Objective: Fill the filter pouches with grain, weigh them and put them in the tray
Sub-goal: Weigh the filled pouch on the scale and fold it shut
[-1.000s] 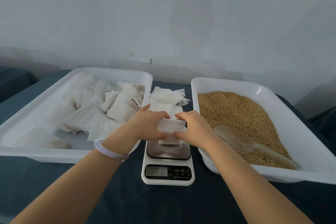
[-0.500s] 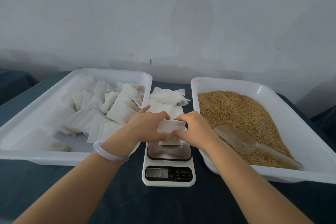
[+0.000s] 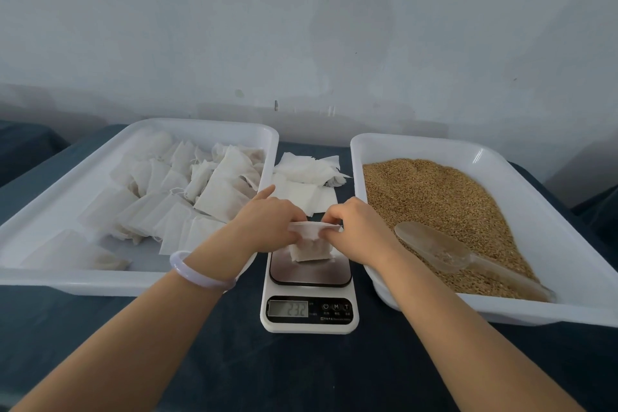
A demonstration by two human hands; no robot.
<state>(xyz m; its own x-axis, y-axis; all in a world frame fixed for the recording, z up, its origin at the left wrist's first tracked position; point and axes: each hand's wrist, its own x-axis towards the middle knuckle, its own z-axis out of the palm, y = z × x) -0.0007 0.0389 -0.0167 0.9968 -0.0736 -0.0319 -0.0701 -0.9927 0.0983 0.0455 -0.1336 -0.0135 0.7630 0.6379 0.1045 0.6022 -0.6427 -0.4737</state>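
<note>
- Pinching the top of one pouch (image 3: 312, 249) from either side were the left hand (image 3: 267, 224) and the right hand (image 3: 357, 227), fingers closed on its mouth, and the pouch sat on the scale (image 3: 309, 308), a reading lit.
- Plenty done: filled pouches (image 3: 207, 197) were heaped in the left tray (image 3: 83, 286).
- Plenty left, by my reckoning: this one wasn't in the tray yet, empty pouches (image 3: 301, 194) waited behind the scale, and the grain (image 3: 434, 197) lay deep around the scoop (image 3: 431, 247).

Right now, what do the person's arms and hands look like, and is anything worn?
The left hand and right hand are bare: no gloves, no rings that show. No sleeves reach into view. The left wrist carries a smooth, round, pale lilac-white bangle; the right wrist has nothing on it.
</note>
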